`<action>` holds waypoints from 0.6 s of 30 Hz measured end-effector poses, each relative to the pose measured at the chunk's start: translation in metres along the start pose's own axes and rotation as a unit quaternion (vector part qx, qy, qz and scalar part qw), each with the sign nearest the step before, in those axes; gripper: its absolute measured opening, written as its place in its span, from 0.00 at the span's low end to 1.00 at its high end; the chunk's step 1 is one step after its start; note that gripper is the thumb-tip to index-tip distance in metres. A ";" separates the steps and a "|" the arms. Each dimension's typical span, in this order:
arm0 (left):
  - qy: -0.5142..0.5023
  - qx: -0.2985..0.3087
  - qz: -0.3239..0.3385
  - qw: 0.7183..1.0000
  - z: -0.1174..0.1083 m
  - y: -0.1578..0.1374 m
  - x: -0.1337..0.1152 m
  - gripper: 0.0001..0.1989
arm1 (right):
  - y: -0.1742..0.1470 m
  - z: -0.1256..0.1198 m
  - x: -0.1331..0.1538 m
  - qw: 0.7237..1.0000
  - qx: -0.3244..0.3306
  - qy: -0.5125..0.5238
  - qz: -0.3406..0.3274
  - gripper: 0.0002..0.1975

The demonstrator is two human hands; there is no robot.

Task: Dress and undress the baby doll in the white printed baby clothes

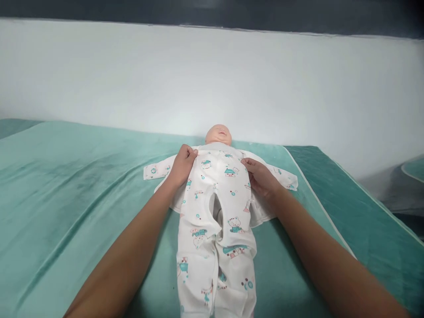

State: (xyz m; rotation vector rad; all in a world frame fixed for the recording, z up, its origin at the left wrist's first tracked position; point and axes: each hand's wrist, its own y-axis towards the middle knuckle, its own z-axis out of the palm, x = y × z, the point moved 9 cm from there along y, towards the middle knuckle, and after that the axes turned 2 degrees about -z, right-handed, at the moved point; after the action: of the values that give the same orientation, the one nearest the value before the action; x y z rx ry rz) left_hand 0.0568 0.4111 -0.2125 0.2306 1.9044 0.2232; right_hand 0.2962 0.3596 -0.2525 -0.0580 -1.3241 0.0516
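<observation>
the trousers are white and soft-looking, printed with small teal, pink and brown animals, vehicles and dots. they lie spread lengthwise over the front of a doll and over a matching white top, with the waist just below the doll's head and the legs side by side toward the wearer. an oval opening gapes at the crotch, showing a greyish inside; the cloth is fairly smooth above it and creased down the legs.

the leg ends are cut off by the lower edge of the view. the doll's body is hidden under the clothes, and the middle of the top is covered too, only its sleeves and side flaps showing. a plain pale band shows at the neck; which garment it belongs to is hard to tell.

both forearms reach forward over the green sheet, one along each side. the left hand pinches the waist corner between thumb and fingers, knuckles up. the right hand is closed on the opposite edge, slightly lower, its outer fingers curled over the top.
</observation>
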 end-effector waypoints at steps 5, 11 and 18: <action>-0.020 0.046 0.019 0.999 0.007 -0.008 -0.009 0.10 | -0.002 0.000 0.010 0.995 -0.034 -0.071 -0.063 0.18; 0.002 0.129 0.080 0.988 0.011 -0.014 -0.025 0.12 | -0.007 0.011 0.033 0.962 0.013 -0.215 -0.165 0.17; 0.013 0.164 0.111 0.980 0.015 -0.013 -0.035 0.13 | -0.013 0.023 0.051 0.911 0.036 -0.279 -0.301 0.15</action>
State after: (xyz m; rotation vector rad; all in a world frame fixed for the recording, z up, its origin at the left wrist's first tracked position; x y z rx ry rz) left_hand 0.0817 0.3893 -0.1889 0.6675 1.9348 0.0581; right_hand 0.2866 0.3501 -0.1962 0.4623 -1.8600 -0.4392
